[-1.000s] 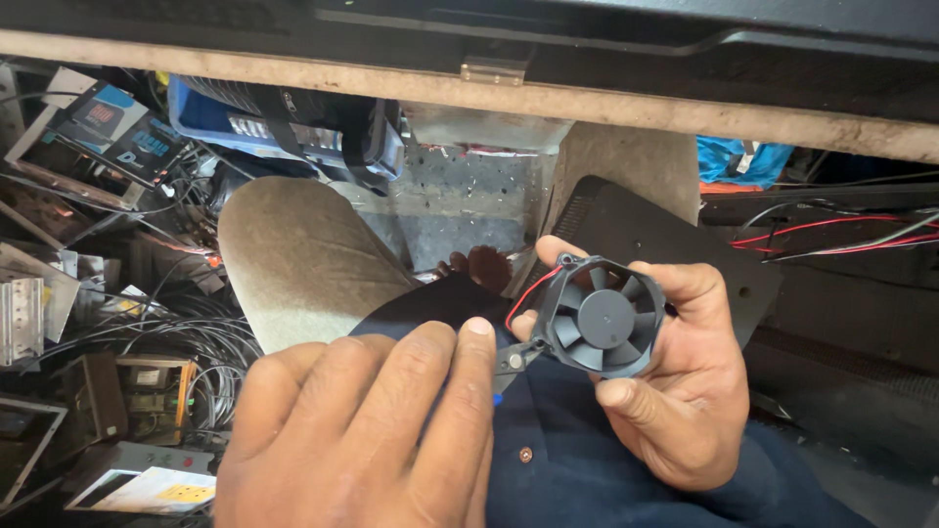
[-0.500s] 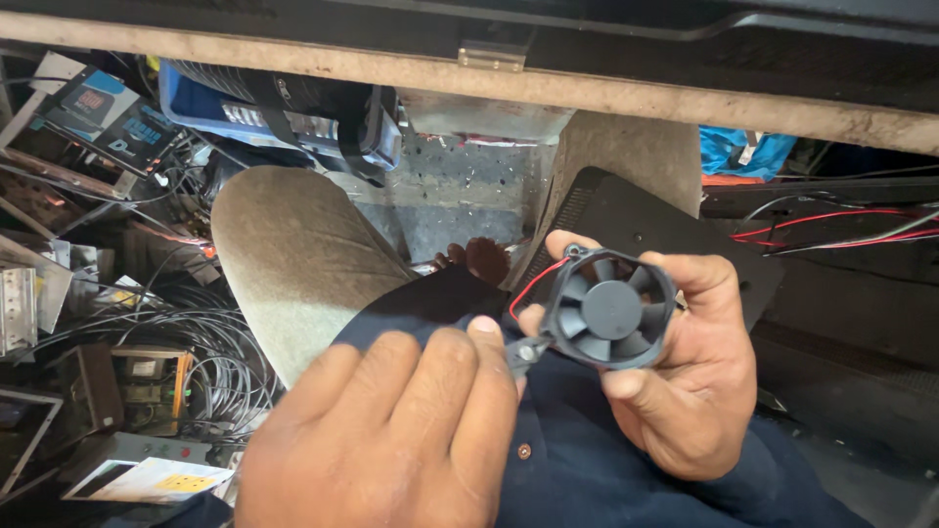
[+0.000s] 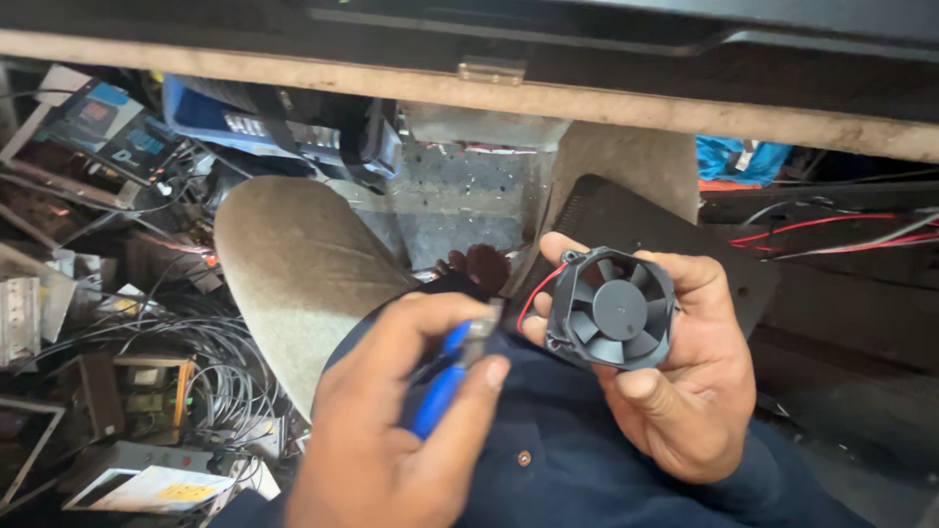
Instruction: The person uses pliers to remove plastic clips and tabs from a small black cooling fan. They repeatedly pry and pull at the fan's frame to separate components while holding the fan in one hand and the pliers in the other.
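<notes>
The right hand (image 3: 675, 381) cupped a small black cooling fan (image 3: 612, 308), fingers curled around its square frame, holding it just above the dark blue shirt (image 3: 577, 450). Just left of the fan, the left hand (image 3: 401, 430) pinched a blue-handled tool (image 3: 445, 376), its metal tip pointing toward the fan's red wire (image 3: 536, 291).

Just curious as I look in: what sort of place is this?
Probably an electronics repair bench. The right hand holds a small black cooling fan, the left hand a blue-handled tool, beside heaped cables.
</notes>
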`<state>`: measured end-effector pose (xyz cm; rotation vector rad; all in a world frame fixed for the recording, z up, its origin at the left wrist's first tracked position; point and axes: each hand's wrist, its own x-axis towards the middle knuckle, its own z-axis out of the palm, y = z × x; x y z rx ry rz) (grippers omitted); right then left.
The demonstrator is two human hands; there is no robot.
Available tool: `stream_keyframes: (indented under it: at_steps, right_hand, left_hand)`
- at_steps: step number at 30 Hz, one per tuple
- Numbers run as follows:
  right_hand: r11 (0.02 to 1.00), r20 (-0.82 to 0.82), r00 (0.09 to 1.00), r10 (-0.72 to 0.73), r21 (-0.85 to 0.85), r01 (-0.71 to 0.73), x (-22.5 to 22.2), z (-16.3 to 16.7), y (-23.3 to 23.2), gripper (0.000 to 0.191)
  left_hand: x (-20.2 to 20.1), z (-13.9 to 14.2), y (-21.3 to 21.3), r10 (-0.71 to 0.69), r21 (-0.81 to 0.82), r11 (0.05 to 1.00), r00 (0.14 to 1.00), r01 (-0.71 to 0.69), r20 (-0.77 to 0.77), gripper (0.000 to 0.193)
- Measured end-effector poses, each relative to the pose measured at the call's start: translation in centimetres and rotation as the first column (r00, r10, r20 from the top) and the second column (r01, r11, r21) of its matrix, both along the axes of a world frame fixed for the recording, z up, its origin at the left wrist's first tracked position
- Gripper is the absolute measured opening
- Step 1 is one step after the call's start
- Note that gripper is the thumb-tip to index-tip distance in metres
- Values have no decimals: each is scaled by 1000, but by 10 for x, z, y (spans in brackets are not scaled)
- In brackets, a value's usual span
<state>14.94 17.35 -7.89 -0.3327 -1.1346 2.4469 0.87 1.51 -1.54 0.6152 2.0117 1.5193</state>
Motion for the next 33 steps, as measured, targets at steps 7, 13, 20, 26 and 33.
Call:
stream_keyframes:
  at_steps: [7, 13, 20, 26, 33]
  right_hand:
    - [997, 53, 996, 76, 28, -78, 0, 4, -2, 70]
    - [976, 120, 972, 201, 60, -209, -2, 2, 6, 68]
    - [983, 50, 985, 164, 81, -167, -6, -2, 3, 67]
    - [968, 124, 982, 139, 192, -161, -6, -3, 4, 71]
    - [795, 139, 982, 129, 577, -186, -9, 15, 8, 86]
  left_hand:
    - [-8, -2, 7, -197, -17, 979, 921, 203, -337, 28]
    - [-17, -6, 10, 44, -222, 971, 976, -92, -213, 16]
    - [1, -14, 6, 23, -12, 1000, 905, -20, 425, 16]
    - [3, -40, 0, -5, 231, 964, 856, -134, 517, 28]
    - [10, -45, -4, 0, 228, 943, 686, -242, 727, 48]
